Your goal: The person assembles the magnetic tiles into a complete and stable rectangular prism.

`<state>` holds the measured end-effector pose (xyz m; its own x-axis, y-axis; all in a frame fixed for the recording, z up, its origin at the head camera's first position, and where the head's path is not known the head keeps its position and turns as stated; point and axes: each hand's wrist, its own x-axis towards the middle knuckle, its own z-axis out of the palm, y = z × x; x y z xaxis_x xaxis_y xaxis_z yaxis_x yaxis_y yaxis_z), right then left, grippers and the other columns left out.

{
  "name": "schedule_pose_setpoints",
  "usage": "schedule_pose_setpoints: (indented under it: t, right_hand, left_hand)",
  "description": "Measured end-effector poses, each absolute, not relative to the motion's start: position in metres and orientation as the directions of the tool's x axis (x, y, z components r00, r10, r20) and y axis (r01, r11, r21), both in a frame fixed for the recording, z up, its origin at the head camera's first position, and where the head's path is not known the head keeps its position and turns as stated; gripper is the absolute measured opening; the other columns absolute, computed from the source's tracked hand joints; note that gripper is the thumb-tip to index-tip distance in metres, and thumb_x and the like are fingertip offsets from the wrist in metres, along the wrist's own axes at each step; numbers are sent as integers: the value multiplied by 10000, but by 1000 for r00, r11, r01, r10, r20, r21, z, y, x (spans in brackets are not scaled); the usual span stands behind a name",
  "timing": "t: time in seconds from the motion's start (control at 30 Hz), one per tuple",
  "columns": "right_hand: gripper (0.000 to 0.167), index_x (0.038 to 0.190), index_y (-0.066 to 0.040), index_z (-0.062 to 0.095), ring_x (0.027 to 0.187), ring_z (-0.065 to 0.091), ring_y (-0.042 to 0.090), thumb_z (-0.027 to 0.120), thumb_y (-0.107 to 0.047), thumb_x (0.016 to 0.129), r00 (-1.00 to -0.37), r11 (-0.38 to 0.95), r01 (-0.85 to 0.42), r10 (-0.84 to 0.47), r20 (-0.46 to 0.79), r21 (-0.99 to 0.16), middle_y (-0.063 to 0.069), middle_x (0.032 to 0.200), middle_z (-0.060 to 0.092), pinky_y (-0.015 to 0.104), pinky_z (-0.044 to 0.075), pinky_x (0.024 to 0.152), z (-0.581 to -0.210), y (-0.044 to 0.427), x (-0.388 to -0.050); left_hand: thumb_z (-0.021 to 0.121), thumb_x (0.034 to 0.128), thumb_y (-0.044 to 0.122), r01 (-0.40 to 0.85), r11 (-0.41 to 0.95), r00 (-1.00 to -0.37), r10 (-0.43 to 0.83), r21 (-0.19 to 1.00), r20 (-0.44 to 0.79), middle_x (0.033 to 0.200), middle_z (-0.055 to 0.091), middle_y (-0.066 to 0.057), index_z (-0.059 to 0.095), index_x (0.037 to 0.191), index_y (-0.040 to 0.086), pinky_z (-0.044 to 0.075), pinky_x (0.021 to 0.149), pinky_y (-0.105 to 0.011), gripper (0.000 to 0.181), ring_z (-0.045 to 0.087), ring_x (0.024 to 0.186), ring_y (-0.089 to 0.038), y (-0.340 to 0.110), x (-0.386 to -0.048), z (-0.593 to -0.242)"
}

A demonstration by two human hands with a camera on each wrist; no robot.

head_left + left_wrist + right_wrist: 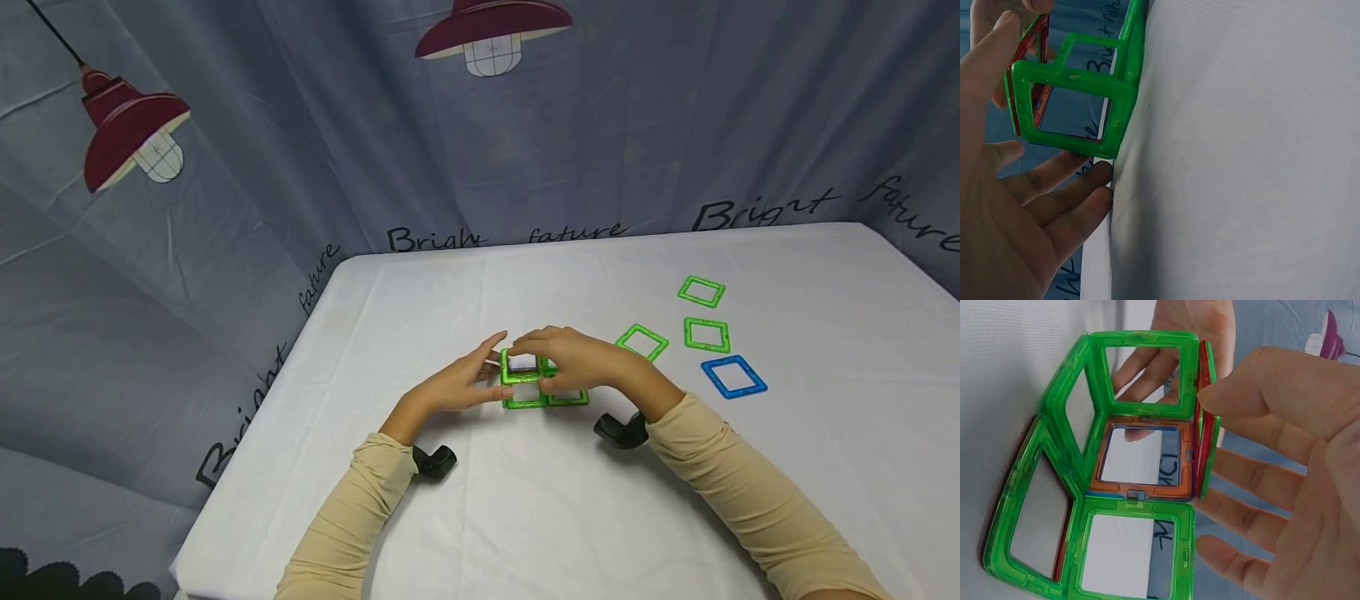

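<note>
Several green magnetic tiles [525,404] stand joined as a small box-like structure in the middle of the table. Inside it, the right wrist view shows an orange tile [1169,489]. A red tile [1206,440] backed by a green one forms its top side. My right hand [573,360] pinches this red-and-green pair, thumb on one side and fingers on the other. My left hand [461,385] lies along the structure's left side with extended fingers; in the left wrist view its fingertips are at the edge of a green square tile [1075,76].
Right of the structure lie loose green tiles [707,334] and one blue tile [735,392] on the white table [525,500]. A grey-blue curtain [315,125] with printed lamps and writing hangs behind. Black wrist devices [621,432] sit below both wrists.
</note>
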<state>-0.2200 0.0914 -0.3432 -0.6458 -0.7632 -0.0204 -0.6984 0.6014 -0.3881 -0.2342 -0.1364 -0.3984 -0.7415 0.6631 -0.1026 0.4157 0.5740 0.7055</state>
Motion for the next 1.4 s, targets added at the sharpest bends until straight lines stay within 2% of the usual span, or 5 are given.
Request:
schedule_pose_setpoints:
  t: [0.27,0.73,1.0,1.27,1.4]
  right_hand:
    - [559,1317,-93,479,1255,413,333,672,-179,799,-651,600,-690,-759,-17,-405,115,1355,466,538,354,997,-342,99,-225]
    - [667,1355,-76,426,1284,357,362,713,-255,779,-790,722,-498,-606,-92,-481,168,1384,415,540,331,1013,-334,142,-243]
    - [662,1367,-56,399,1285,326,417,684,-256,804,-836,781,-421,-532,-138,-461,237,1389,375,559,303,1020,-333,167,-252]
    - [686,1372,-12,365,1284,282,469,668,-275,816,-880,862,-279,-406,-246,-424,295,1385,336,597,286,1008,-348,190,-265]
    - [706,1355,28,361,1238,338,480,674,-284,805,-893,900,-214,-338,-297,-380,320,1332,387,598,316,981,-358,197,-270]
  left_hand:
    - [608,859,390,443,533,-733,678,721,-50,1342,429,-108,61,1476,244,406,1005,-322,838,509,1190,-245,-136,-234,-399]
    - [558,872,455,475,586,-735,675,656,-71,1396,345,-95,186,1456,277,368,1034,-391,715,484,1224,-240,-136,-234,-399]
    - [561,884,417,478,588,-734,675,652,-70,1408,336,-88,196,1457,236,368,1036,-386,703,478,1230,-231,-136,-233,-398]
    - [559,883,424,478,584,-734,676,656,-67,1397,347,-84,201,1456,234,372,1031,-383,701,484,1226,-221,-136,-233,-399]
    - [566,881,416,478,577,-732,679,662,-63,1401,352,-88,206,1455,233,378,1026,-378,702,490,1219,-221,-136,-233,-399]
